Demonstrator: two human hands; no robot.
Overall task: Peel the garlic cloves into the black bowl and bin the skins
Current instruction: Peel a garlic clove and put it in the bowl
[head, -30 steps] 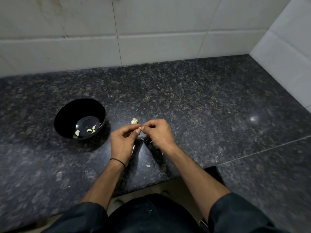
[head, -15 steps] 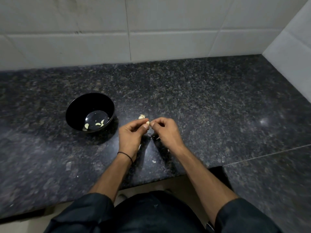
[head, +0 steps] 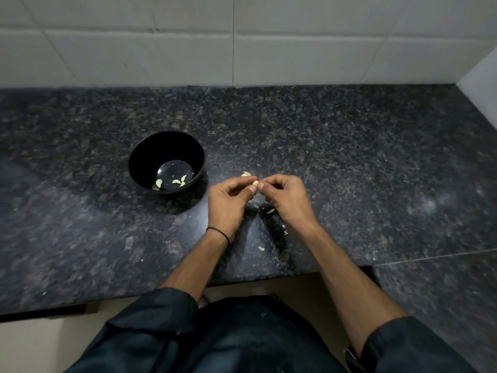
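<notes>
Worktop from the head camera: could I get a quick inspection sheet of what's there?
Surface: dark speckled stone countertop.
Job's things: black bowl holding a few peeled cloves; garlic clove between both hands; another garlic piece behind them; no bin seen.
Clutter: skin flakes on the counter under the hands.
Grippers: left hand and right hand both pinch the clove.
Cables: nothing seen.
Surroundings: pale tiled wall.
</notes>
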